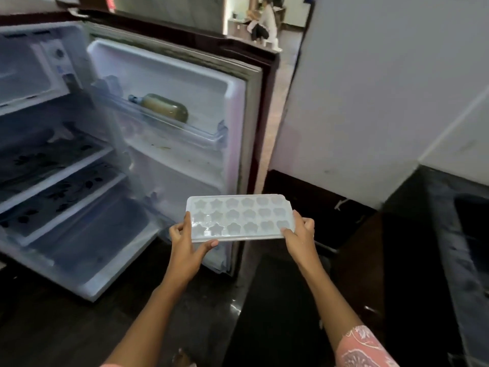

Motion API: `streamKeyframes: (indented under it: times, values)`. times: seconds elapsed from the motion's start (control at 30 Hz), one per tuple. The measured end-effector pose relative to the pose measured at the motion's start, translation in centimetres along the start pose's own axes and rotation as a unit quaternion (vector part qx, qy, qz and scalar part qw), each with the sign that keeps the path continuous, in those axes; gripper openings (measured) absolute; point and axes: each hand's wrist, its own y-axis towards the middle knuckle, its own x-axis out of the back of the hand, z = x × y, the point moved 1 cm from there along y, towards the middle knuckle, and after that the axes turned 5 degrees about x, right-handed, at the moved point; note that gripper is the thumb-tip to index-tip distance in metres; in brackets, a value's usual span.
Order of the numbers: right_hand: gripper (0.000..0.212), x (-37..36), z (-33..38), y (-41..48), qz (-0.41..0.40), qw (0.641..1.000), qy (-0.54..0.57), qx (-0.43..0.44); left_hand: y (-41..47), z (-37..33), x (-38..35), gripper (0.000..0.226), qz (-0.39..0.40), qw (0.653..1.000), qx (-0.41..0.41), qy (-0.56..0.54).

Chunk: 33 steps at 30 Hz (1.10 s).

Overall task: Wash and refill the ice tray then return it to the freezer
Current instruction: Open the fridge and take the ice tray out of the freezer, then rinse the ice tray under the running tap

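The ice tray (239, 218) sits between left hand (185, 250) and right hand (299, 239), before the fridge door (185, 168); a bottle (165, 107) lies on its shelf; perhaps a sink (473, 234) right.

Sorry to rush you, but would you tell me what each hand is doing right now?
Left hand: grips the left end of the ice tray.
Right hand: grips the tray's right end.

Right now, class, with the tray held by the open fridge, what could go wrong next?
1. The tray is held only at its short ends by the left hand and right hand; tilting it might spill whatever its cells hold.
2. The fridge door stands open close by; the tray could bump it.
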Motion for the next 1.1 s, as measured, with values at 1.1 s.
streamKeyframes:
  times: [1.1]
  values:
    - [0.043,24.7,-15.6,-2.0,-0.495,0.818,0.002,-0.293,8.2,-19.3,-37.1,0.09,0.481,0.847,-0.224,0.034]
